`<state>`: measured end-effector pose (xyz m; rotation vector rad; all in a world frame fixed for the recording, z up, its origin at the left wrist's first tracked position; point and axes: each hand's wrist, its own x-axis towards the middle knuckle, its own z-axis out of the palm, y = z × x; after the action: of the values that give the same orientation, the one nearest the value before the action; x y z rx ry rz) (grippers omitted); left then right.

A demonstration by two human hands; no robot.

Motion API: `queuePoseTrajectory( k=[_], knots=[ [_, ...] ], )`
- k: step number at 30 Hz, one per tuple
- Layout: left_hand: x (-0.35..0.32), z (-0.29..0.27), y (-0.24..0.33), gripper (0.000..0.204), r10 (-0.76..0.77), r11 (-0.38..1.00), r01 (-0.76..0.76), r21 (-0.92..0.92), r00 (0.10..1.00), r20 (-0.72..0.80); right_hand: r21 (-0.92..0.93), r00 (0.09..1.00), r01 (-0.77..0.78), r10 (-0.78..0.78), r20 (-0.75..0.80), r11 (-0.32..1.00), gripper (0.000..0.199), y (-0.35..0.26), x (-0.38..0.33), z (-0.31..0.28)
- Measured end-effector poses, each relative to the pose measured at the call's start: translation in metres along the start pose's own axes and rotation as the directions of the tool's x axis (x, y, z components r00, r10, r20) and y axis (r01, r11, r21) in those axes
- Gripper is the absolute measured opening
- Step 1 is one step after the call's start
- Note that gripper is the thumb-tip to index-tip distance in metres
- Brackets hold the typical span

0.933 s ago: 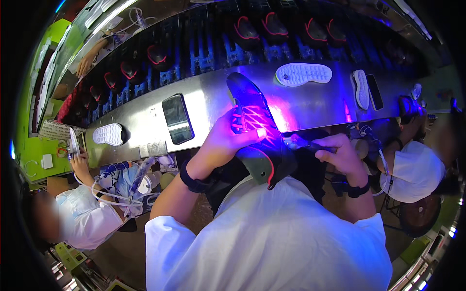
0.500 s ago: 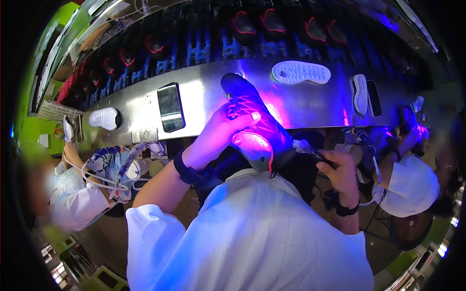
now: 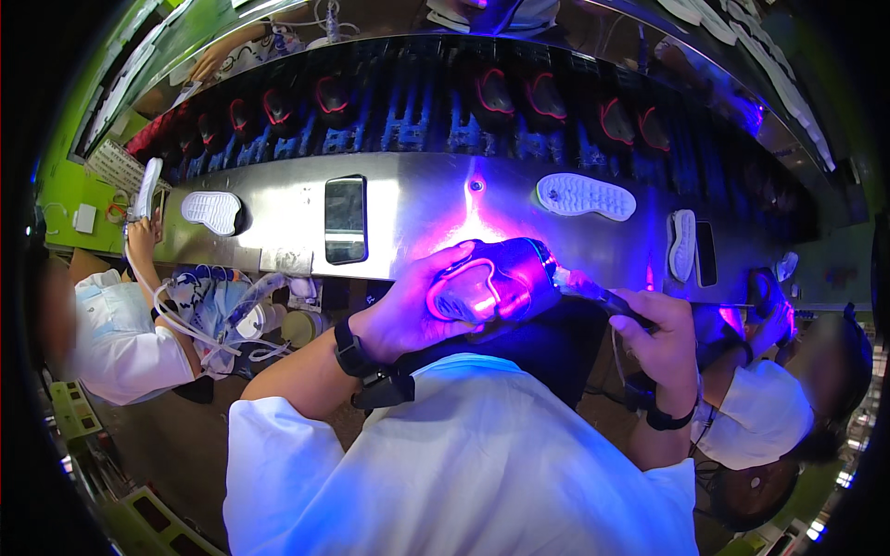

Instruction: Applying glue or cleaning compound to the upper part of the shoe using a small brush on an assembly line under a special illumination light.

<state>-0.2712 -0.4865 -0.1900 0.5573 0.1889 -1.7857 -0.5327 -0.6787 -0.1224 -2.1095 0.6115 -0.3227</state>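
My left hand (image 3: pixel 394 310) is closed round a dark shoe upper (image 3: pixel 514 278) with pink-red trim, lit purple, at the near edge of the metal bench. Its heel end faces left, toward my palm; the toe end is foreshortened. In my right hand (image 3: pixel 663 334) is a brush (image 3: pixel 603 295) with a dark handle, its pale tip touching or very close to the upper's right side. Beyond the upper, a white shoe sole (image 3: pixel 586 196) lies tread up on the bench.
A phone (image 3: pixel 346 220) and another white sole (image 3: pixel 210 213) lie on the metal bench (image 3: pixel 287 208) to the left. Further right are a narrow sole (image 3: pixel 681 246) and a second phone (image 3: pixel 706 252). Behind runs a dark rack (image 3: pixel 399 120) holding several shoes. People sit on both sides.
The upper has turned from pointing away from me to lying crosswise, heel toward the left. My left hand has shifted onto its heel end. The brush has come up to its side.
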Motion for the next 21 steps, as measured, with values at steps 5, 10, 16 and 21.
queuePoseTrajectory(
  k=[5, 10, 16, 21],
  knots=[
    [-0.011, -0.009, 0.002, 0.06, -0.211, 0.873, 0.212, -0.44, 0.976, 0.051, -0.044, 0.996, -0.045, 0.048, 0.068, 0.998, 0.036, -0.013, 0.023, 0.007],
    [-0.008, -0.038, -0.006, 0.07, -0.339, 0.705, 0.378, -0.6, 0.923, 0.184, -0.06, 0.998, 0.055, -0.054, 0.013, 0.997, 0.037, -0.012, 0.038, 0.023],
    [-0.011, -0.039, -0.017, 0.075, -0.291, 0.625, 0.403, -0.668, 0.915, 0.28, 0.057, 0.996, 0.088, -0.087, -0.016, 0.995, 0.035, 0.001, 0.041, 0.047],
    [-0.014, -0.036, -0.025, 0.073, -0.212, 0.598, 0.414, -0.686, 0.907, 0.363, 0.08, 0.979, 0.175, -0.165, -0.116, 0.981, 0.034, 0.027, 0.022, 0.073]
  ],
)
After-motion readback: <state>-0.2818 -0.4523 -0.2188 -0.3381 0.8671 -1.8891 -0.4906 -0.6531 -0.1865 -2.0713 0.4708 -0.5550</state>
